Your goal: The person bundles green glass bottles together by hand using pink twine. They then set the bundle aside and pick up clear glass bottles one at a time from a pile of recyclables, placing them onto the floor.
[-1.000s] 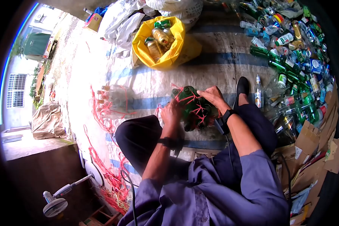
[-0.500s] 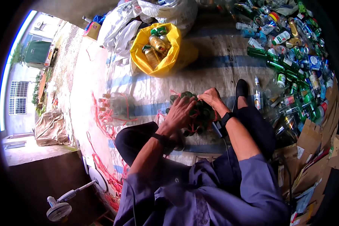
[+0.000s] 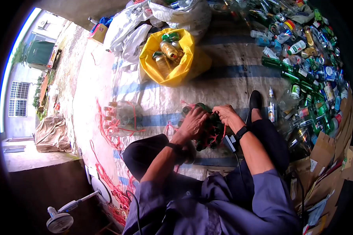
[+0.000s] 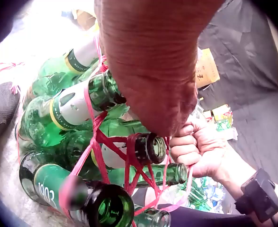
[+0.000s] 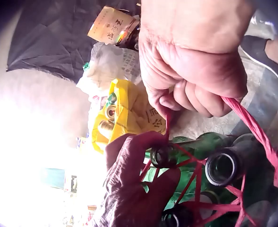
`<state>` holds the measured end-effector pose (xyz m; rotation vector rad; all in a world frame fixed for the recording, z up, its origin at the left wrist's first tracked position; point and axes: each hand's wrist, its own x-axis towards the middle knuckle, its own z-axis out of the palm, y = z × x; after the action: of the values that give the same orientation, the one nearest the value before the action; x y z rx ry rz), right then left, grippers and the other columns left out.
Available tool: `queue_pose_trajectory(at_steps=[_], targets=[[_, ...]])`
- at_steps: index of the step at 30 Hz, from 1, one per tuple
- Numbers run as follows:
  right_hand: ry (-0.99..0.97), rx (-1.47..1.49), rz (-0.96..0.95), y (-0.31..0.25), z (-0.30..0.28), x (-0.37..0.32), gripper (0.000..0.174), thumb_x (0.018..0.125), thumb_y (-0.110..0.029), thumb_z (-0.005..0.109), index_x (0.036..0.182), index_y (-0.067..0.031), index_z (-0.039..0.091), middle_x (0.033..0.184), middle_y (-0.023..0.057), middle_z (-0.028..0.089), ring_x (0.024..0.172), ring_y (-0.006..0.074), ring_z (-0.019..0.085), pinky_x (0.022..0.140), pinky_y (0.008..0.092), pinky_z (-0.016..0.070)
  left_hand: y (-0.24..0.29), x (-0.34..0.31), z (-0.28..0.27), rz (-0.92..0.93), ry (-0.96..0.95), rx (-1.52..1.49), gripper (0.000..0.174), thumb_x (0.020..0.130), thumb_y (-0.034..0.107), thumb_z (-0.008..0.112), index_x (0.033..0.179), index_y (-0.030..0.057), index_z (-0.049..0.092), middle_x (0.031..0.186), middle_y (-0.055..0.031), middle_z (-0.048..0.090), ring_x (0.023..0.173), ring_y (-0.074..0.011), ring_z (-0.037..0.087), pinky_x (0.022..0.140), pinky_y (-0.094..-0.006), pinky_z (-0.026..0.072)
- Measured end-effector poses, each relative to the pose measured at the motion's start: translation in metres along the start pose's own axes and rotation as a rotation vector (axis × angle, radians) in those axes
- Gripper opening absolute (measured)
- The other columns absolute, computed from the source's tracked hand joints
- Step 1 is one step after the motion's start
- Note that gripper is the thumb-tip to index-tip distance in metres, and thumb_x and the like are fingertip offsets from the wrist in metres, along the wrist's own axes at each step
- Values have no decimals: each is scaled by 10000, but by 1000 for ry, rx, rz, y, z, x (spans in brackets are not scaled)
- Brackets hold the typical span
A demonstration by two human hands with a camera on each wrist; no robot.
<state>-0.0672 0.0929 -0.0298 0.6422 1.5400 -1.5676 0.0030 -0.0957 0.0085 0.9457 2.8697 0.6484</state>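
Note:
A bundle of green glass bottles (image 4: 39,120), laced across the necks with pink twine (image 4: 98,142), lies in front of the person. The right hand (image 3: 227,116) holds a twisted length of the same twine in curled fingers; in the right wrist view one end runs from the fist past the bottles. The left hand (image 3: 195,122) lies over the bundle. Its thumb and forefinger curl about one bottle neck (image 5: 163,156), where a taut strand rises to the right hand. From the left wrist, the left fingers are mostly hidden behind the hand.
A yellow bag (image 3: 186,68) of cans stands ahead, beside white sacks (image 3: 125,39). Clear bottles (image 3: 126,114) tied with pink twine lie to the left. A heap of bottles and cans (image 3: 302,74) and flattened cardboard (image 3: 323,150) fill the right. A single clear bottle (image 3: 271,107) stands near the foot.
The left hand has moved from the bundle's left side to over its top, close to the right hand. Its fingers were more spread half a second ago. The right hand has stayed at the bundle.

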Motion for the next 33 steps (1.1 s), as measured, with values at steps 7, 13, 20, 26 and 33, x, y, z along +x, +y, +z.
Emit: queue_pose_trajectory(at_steps=[7,13,20,26,33], targets=[[38,244,42,-9,-6,7,194,688,-27,686,590,-97,534,510,-31,415,368,63,326,351,266,186,-4,-2,8,-41,108,-150,417,754,297,624,1079,54,526,1038,-120,559,1117,-319,484,970,-448,379],[117,207,32,-15,-10,26,237,702,-22,679,580,-112,497,505,-46,370,347,59,290,343,266,160,-8,-5,14,-29,109,-68,410,777,335,675,1062,57,576,1039,-134,583,1061,-360,502,933,-454,410],[145,193,-40,-16,-9,32,262,706,-66,701,575,-118,481,500,-53,337,345,65,263,358,265,155,-8,-13,17,-39,126,-64,377,802,297,645,1044,28,537,1062,-136,577,1181,-321,469,925,-442,394],[103,167,-79,-21,0,10,256,748,-101,721,637,-117,491,519,-66,348,351,44,254,345,225,163,5,-32,14,-68,200,-59,546,721,201,714,1200,15,529,1289,-190,533,1310,-354,431,1042,-464,374],[135,117,-148,-22,3,-15,230,767,-118,721,646,-108,525,514,-82,341,361,33,255,357,218,165,30,-76,16,-435,339,68,669,759,291,721,1324,30,475,1439,-222,429,1351,-410,367,1091,-522,297]])
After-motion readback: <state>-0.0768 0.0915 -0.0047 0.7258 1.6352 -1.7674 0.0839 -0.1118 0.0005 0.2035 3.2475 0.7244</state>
